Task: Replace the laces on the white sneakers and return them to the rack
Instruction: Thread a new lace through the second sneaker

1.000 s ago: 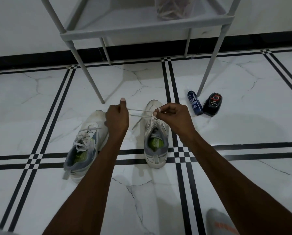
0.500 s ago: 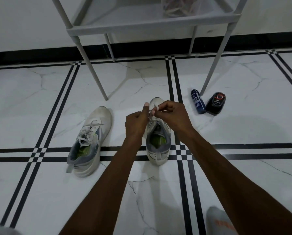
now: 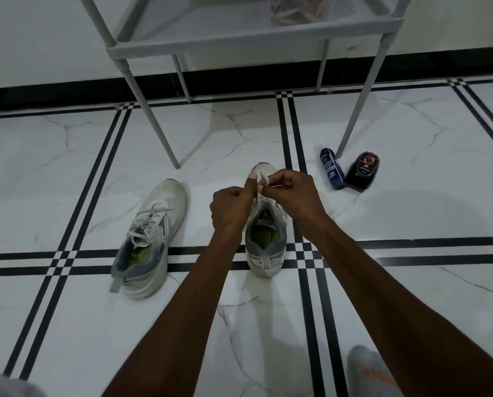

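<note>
Two sneakers (image 3: 149, 239) side by side before the rack (image 3: 251, 38) — bottles (image 3: 332, 168) right.

The floor (image 3: 68, 173) is white marble-veined tile crossed by paired black stripes, with a black skirting band along the wall behind the pale grey rack (image 3: 254, 38). Left of the rack's front right leg lie two white sneakers (image 3: 153, 236) with grey collars, lime-green insoles and white laces (image 3: 264, 179). Beside that leg are a dark blue bottle (image 3: 332, 169) and a black container (image 3: 362, 171) with a red ring.

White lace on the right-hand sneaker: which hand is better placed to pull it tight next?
Probably the right hand: its fingertips pinch the white lace above the white sneaker; the left hand steadies it with its thumb.
</note>
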The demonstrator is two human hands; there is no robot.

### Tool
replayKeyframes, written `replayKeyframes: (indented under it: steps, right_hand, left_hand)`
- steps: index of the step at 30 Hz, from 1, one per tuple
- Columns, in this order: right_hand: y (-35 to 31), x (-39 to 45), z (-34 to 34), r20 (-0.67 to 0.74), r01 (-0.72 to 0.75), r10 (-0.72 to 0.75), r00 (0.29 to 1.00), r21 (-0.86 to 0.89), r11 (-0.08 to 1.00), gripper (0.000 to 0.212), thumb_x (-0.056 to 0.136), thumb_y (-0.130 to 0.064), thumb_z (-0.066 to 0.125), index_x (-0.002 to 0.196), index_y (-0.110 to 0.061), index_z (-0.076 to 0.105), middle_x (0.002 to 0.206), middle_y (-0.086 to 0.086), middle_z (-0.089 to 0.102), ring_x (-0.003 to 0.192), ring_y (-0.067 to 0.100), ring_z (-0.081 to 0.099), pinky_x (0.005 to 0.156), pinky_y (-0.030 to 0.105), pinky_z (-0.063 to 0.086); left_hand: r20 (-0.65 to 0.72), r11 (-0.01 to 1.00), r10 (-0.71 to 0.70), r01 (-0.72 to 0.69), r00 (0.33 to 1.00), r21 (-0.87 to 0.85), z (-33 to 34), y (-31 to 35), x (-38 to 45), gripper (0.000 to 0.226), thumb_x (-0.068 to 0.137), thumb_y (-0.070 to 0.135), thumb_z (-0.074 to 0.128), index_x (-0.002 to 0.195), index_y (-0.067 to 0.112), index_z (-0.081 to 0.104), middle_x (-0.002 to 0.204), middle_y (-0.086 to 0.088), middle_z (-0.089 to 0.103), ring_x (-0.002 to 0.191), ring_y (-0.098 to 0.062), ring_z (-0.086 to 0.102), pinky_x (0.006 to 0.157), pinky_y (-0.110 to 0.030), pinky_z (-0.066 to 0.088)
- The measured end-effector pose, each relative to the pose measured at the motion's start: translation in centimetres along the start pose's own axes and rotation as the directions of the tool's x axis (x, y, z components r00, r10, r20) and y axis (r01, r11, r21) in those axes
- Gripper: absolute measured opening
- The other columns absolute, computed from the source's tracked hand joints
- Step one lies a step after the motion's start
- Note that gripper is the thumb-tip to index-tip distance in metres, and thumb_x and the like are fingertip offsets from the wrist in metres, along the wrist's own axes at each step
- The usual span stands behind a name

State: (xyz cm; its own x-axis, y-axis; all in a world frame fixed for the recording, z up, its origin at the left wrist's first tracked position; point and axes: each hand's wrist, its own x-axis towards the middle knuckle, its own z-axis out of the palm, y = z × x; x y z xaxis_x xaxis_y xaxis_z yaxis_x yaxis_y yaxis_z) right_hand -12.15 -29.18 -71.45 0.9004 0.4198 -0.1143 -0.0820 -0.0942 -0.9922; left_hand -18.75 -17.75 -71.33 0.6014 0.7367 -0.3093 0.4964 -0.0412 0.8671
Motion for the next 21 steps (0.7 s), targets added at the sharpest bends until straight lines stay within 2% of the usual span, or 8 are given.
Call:
replayKeyframes:
  steps: [3,7,9,12,14,17,19,21]
  right_hand:
    - [0.1,0.0,-0.1,0.004,-0.007,0.007,1.000,-0.024,1.000,0.015,0.078,-0.011,0.083,0.091,-0.011,0.076,0.089,0.004,0.077,0.087,0.017,0.074,0.087,0.032,0.059]
    - [0.5,0.1,-0.5,0.010,-0.016,0.016,1.000,-0.045,0.999,0.017,0.078,-0.013,0.083,0.094,-0.011,0.076,0.091,0.005,0.077,0.089,0.019,0.074,0.089,0.037,0.059]
    - [0.5,-0.1,-0.6,0.008,-0.015,0.015,1.000,-0.047,0.999,0.020,0.078,-0.015,0.083,0.095,-0.009,0.076,0.092,0.006,0.076,0.089,0.019,0.074,0.087,0.033,0.059]
    - [0.2,-0.3,-0.9,0.012,-0.036,0.036,0.999,-0.039,0.999,0.022,0.079,-0.016,0.083,0.096,-0.005,0.075,0.092,0.006,0.077,0.086,0.014,0.073,0.074,0.020,0.057]
    - [1.0,-0.4,-2.0,-0.070,-0.190,0.194,0.978,0.066,0.980,0.023,0.080,-0.017,0.082,0.096,-0.003,0.072,0.093,0.006,0.076,0.082,0.011,0.072,0.063,0.018,0.053]
    - [3.9,-1.6,-4.7,-0.229,-0.500,0.534,0.814,0.192,0.844,0.024,0.083,-0.022,0.079,0.093,-0.002,0.069,0.090,0.010,0.071,0.075,0.017,0.060,0.053,0.023,0.043]
    - [5.4,-2.6,-4.7,-0.190,-0.561,0.596,0.780,0.210,0.801,0.025,0.086,-0.025,0.077,0.094,-0.003,0.071,0.086,0.012,0.068,0.071,0.017,0.057,0.053,0.023,0.040]
    - [5.2,-2.6,-3.6,-0.098,-0.506,0.549,0.830,0.283,0.815,0.022,0.089,-0.026,0.073,0.096,-0.005,0.070,0.082,0.008,0.069,0.069,0.015,0.060,0.055,0.022,0.044]
  left_hand:
    - [0.006,0.999,-0.021,0.021,1.000,-0.030,0.0,-0.1,0.2,0.054,0.086,0.064,0.066,0.073,0.012,0.072,0.071,-0.003,0.067,0.069,-0.017,0.059,0.074,-0.035,0.050]
    - [0.139,0.982,-0.108,0.128,0.984,-0.141,-0.3,0.2,0.3,0.043,0.088,0.058,0.068,0.085,0.016,0.074,0.085,0.003,0.069,0.083,-0.014,0.061,0.072,-0.029,0.046]
    - [0.231,0.955,-0.157,0.207,0.960,-0.212,-0.2,0.8,-0.2,0.030,0.090,0.049,0.070,0.086,0.020,0.072,0.088,0.006,0.067,0.083,-0.007,0.058,0.066,-0.025,0.040]
    - [0.226,0.929,-0.154,0.219,0.962,-0.299,0.0,0.3,0.4,0.018,0.092,0.034,0.073,0.091,0.016,0.071,0.090,0.004,0.069,0.084,-0.007,0.062,0.072,-0.025,0.041]
    - [0.101,0.932,-0.167,0.190,0.981,-0.309,-0.1,-1.1,1.0,0.020,0.096,0.028,0.068,0.096,0.008,0.072,0.087,-0.002,0.072,0.079,-0.012,0.066,0.071,-0.025,0.045]
    - [-0.077,0.921,-0.267,0.230,0.961,-0.315,-0.7,-4.3,1.3,0.032,0.101,0.026,0.059,0.098,-0.002,0.073,0.077,-0.004,0.070,0.068,-0.013,0.064,0.073,-0.028,0.047]
    - [-0.034,0.905,-0.297,0.270,0.954,-0.330,-0.6,-5.9,0.7,0.034,0.104,0.030,0.055,0.091,0.003,0.071,0.076,-0.001,0.069,0.070,-0.012,0.062,0.075,-0.030,0.046]
    - [0.072,0.879,-0.283,0.289,0.956,-0.379,0.3,-5.5,0.4,0.040,0.103,0.042,0.052,0.088,0.009,0.070,0.077,-0.001,0.070,0.071,-0.012,0.061,0.072,-0.029,0.048]
